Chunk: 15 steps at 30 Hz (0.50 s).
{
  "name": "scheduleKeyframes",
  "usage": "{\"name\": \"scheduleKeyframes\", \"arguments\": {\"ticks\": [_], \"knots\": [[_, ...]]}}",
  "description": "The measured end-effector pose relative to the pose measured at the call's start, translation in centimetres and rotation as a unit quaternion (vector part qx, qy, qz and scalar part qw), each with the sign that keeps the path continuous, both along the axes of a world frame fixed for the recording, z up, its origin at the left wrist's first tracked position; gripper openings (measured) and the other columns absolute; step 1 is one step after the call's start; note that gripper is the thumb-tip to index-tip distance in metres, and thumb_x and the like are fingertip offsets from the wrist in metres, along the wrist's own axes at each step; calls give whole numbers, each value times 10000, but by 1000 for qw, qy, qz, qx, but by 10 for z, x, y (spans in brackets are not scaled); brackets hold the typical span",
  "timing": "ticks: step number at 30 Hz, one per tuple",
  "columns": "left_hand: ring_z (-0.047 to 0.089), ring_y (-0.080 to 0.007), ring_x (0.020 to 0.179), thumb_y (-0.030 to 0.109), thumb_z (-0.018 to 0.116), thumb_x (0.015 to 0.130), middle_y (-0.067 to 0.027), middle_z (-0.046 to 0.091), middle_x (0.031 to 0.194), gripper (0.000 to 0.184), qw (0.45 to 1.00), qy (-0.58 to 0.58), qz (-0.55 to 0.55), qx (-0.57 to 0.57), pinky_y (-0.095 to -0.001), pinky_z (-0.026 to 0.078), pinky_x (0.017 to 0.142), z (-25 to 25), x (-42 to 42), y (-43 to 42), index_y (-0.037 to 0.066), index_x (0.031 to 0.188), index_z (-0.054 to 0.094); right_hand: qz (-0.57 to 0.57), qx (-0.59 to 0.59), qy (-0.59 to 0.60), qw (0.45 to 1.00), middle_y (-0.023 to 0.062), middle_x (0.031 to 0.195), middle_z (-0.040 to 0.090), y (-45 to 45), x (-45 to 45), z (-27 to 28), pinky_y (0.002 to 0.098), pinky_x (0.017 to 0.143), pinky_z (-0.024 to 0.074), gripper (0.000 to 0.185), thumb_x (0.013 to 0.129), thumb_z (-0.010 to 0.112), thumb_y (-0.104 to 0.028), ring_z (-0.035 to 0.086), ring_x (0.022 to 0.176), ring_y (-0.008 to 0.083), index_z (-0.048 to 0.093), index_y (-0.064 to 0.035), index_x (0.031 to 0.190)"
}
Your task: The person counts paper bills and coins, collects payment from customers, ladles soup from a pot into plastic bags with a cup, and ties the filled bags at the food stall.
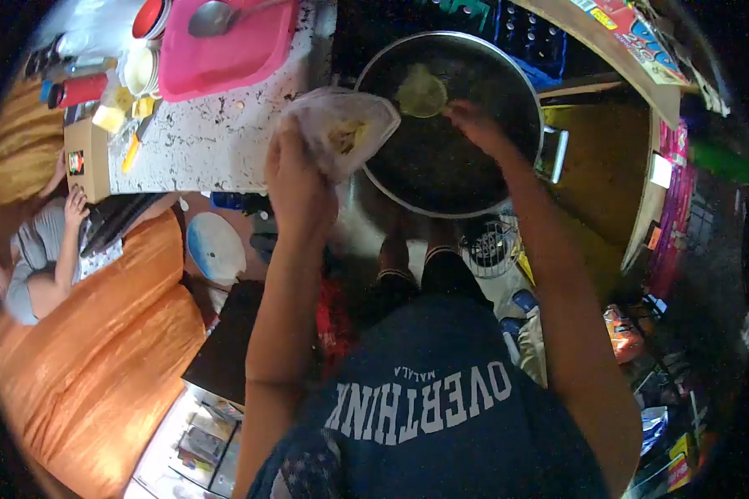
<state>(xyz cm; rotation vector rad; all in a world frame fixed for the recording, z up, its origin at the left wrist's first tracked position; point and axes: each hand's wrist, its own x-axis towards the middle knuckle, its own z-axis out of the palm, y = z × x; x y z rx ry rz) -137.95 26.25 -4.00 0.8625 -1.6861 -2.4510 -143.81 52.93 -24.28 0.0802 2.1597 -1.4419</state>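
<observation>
Left of and forward from the left fingers (287, 148) spreads a white, worn tabletop (216, 162). A wide dark pan (458, 179) lies under and around the right fingers (460, 115), its near rim on their body side. Beyond the left fingers, on the tabletop, sits a pink tray (225, 62) with a metal ladle (its bowl nearest them). The left fingers are closed on a clear plastic bag (370, 116), which hangs on their right, by the pan's left rim; yellowish pieces (347, 137) show inside. Just left of the right fingertips, over the pan, is a yellow-green round piece (424, 93). Those fingers are bunched narrowly at its edge; whether they grip it, one cannot tell.
</observation>
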Motion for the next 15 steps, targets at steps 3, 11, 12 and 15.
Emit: {"name": "scheduleKeyframes", "arguments": {"ticks": [3, 11, 12, 15], "knots": [[603, -170, 872, 308, 471, 983, -95, 621, 1006, 357, 999, -10, 45, 13, -296, 505, 753, -26, -8, 12, -15, 1104, 561, 13, 13, 27, 999, 19, 837, 601, 33, 9, 57, 291, 730, 420, 280, 929, 567, -325, 521, 777, 125, 653, -62, 972], [562, -125, 731, 284, 488, 972, -59, 614, 863, 325, 999, -4, -33, -38, -272, 467, 585, -77, -34, 53, -11, 1019, 616, -62, -90, 11, 994, -69, 788, 567, 67, 34, 153, 224, 692, 414, 194, 935, 589, -241, 481, 735, 45, 656, -59, 933], [554, -121, 703, 283, 490, 970, -54, 607, 833, 320, 999, -22, -29, 1, -274, 457, 548, -78, -35, 60, -7, 999, 623, -78, -106, 29, 991, -71, 785, 567, 63, 38, 155, 220, 679, 406, 173, 935, 591, -224, 469, 721, 40, 656, -64, 923], [532, -115, 638, 290, 498, 966, -41, 583, 771, 313, 995, -39, -84, -28, -284, 436, 486, -63, -42, 81, 4, 948, 625, -97, -107, 38, 989, -54, 774, 578, 43, 50, 162, 239, 669, 426, 167, 936, 588, -197, 495, 728, 55, 652, -45, 914]]}}
